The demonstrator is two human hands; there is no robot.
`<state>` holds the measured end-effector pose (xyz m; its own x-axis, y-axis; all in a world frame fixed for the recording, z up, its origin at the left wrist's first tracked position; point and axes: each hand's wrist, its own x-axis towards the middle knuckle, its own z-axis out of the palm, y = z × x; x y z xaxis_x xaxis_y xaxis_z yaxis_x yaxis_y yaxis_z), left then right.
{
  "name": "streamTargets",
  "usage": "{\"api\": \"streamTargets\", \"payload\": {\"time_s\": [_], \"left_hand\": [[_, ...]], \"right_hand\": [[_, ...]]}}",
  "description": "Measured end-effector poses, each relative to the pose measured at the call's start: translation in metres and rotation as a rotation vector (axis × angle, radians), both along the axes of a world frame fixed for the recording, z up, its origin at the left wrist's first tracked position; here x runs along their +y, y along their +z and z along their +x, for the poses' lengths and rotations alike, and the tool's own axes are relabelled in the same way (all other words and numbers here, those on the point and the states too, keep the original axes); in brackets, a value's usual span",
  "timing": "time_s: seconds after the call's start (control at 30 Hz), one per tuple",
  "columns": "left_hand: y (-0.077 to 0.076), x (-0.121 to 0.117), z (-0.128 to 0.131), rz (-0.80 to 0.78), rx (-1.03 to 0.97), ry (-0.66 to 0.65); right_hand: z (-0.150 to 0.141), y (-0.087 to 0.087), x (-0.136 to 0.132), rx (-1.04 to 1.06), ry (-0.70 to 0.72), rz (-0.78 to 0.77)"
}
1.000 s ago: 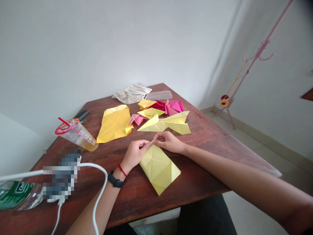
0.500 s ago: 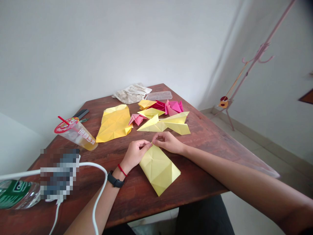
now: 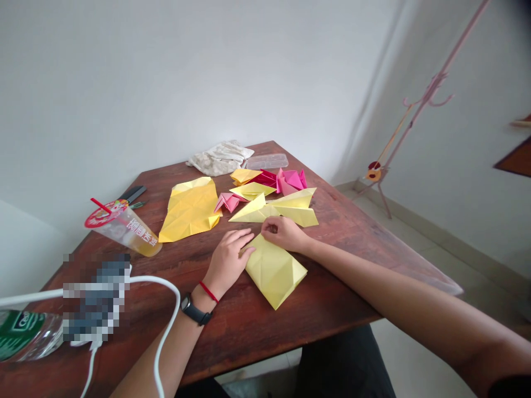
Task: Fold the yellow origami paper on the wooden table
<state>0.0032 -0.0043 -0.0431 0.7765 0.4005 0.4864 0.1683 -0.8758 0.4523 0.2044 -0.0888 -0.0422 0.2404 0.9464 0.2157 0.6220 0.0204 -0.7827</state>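
Pale walls rise behind our dark wooden counter (image 3: 344, 246), and a pink coat stand (image 3: 431, 88) stands off to the right on the tiled floor. From our head view, we see a folded yellow paper (image 3: 274, 271) lying flat on the counter directly before us, its surface marked with crease lines. Our left hand (image 3: 228, 262) lies open and palm down, fingers extended, their tips just beside the paper's upper edge. A black watch (image 3: 194, 311) and a red string (image 3: 208, 292) circle that wrist. Our right hand (image 3: 282, 233) reaches across from the right, its fingers curled down onto the paper's top corner; we cannot tell whether it pinches or only presses. Beyond lie a creased yellow sheet (image 3: 188, 210), pointed yellow folds (image 3: 269, 209) and pink folded pieces (image 3: 290, 179).
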Motion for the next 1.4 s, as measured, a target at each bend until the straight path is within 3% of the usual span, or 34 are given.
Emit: {"api": "streamTargets", "payload": {"time_s": [0.17,0.33,0.53,0.77,0.93,1.03,1.13,1.27,1.4], "left_hand": [[-0.008,-0.016,0.005,0.225,0.143,-0.198],[-0.011,-0.036,0.003,0.272,0.337,-0.187],[-0.005,-0.046,-0.007,0.237,0.412,-0.229],[0.009,-0.077,-0.013,0.179,0.5,-0.439],[0.017,-0.072,-0.015,-0.036,0.394,-0.552],[0.009,-0.054,-0.012,-0.259,0.164,-0.384],[-0.004,-0.042,-0.01,-0.24,0.042,-0.173],[-0.015,-0.032,-0.014,-0.137,0.091,-0.153],[-0.008,-0.011,-0.027,-0.12,0.107,-0.124]], "right_hand": [[0.001,0.001,0.0,-0.18,-0.035,-0.054],[0.004,0.0,0.002,-0.24,-0.018,-0.075],[0.006,-0.002,0.003,-0.272,-0.019,-0.104],[0.006,-0.005,0.004,-0.275,-0.025,-0.089],[0.007,-0.006,0.004,-0.298,-0.023,-0.083],[0.007,-0.005,0.004,-0.303,-0.029,-0.075],[0.006,-0.004,0.003,-0.308,-0.036,-0.069],[0.005,-0.004,0.002,-0.327,-0.048,-0.065],[0.005,-0.004,0.001,-0.332,-0.049,-0.061]]}}
